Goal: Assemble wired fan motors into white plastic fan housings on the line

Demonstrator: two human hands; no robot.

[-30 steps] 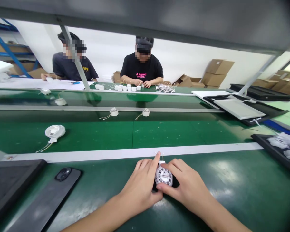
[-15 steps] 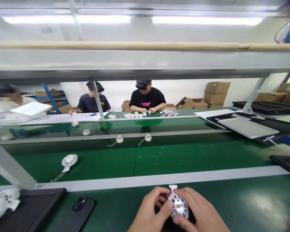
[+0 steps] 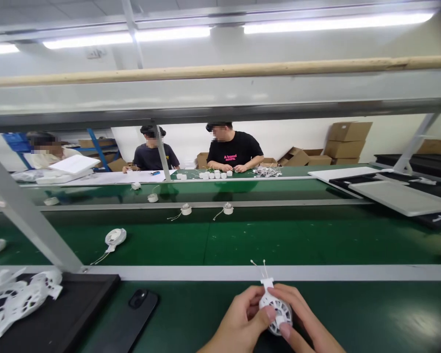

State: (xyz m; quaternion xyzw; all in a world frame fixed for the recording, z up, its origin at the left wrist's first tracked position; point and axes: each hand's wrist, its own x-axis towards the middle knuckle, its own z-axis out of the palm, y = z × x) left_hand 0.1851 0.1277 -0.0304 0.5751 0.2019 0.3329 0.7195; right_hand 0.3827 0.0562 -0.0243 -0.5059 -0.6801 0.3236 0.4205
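At the bottom middle of the head view both hands grip a small round white ribbed lamp part (image 3: 276, 308) with two thin wires sticking up from its top. My left hand (image 3: 242, 326) pinches it from the left, thumb on its face. My right hand (image 3: 304, 323) wraps it from the right and below. The part is lifted off the green bench (image 3: 371, 314), tilted toward me.
A black phone (image 3: 141, 300) lies left of my hands beside a black tray (image 3: 69, 314) with several white parts (image 3: 14, 299). White lamp units (image 3: 114, 237) sit on the green conveyor (image 3: 279, 235). Three people work across it. White panels (image 3: 400, 197) lie at right.
The camera tilted up, showing the overhead rack and lights. My hands lifted the white part off the bench and turned it upright, wires now pointing up.
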